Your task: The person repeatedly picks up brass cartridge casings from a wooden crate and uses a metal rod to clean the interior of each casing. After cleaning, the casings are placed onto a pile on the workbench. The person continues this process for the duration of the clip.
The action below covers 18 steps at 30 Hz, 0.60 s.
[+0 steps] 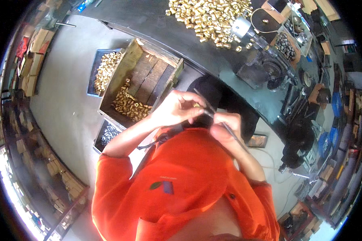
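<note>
My left hand [176, 109] is closed in a pinch in front of my orange shirt. Between its fingertips shows a small brass fitting [197, 105], partly hidden by the fingers. Close beside it on the right, my right hand [228, 123] is wrapped round a long thin metal tool [234, 136]. One end of the tool reaches up to the fitting at my left fingertips; the other slants down past my right wrist. Its exact kind cannot be made out. Below and left of my left hand, a wooden crate [173, 78] holds a heap of brass fittings [130, 105].
A dark workbench [165, 34] carries a large pile of brass fittings [213, 20] and a greasy machine with a chuck [240, 27]. Left of the crate stands a blue bin [93, 76] of fittings; below it, a box of silvery parts [108, 134]. Shelves [48, 160] line the left side.
</note>
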Each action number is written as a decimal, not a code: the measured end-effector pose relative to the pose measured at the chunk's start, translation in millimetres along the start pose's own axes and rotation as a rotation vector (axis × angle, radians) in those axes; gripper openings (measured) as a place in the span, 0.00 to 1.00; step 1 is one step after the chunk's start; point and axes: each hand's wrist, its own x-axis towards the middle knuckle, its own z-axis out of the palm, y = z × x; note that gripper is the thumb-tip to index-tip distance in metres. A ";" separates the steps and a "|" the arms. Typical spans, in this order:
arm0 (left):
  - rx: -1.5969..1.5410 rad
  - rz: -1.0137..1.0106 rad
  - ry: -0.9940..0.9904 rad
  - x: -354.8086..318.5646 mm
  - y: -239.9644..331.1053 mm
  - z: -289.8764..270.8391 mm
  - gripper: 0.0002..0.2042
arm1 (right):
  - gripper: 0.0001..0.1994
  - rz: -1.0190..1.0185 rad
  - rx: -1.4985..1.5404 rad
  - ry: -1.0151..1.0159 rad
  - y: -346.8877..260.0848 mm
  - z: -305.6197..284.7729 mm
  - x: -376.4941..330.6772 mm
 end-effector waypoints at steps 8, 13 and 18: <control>0.856 0.301 0.325 13.9 -35.2 -25.6 0.10 | 0.23 -0.145 -0.009 -0.133 -35.0 -13.1 -5.5; 0.929 0.330 0.366 13.8 -34.4 -17.4 0.09 | 0.23 -0.105 -0.034 -0.152 -33.6 -6.9 -1.9; 0.900 0.336 0.324 14.7 -26.5 -11.8 0.12 | 0.23 -0.028 -0.014 -0.151 -28.1 0.6 4.5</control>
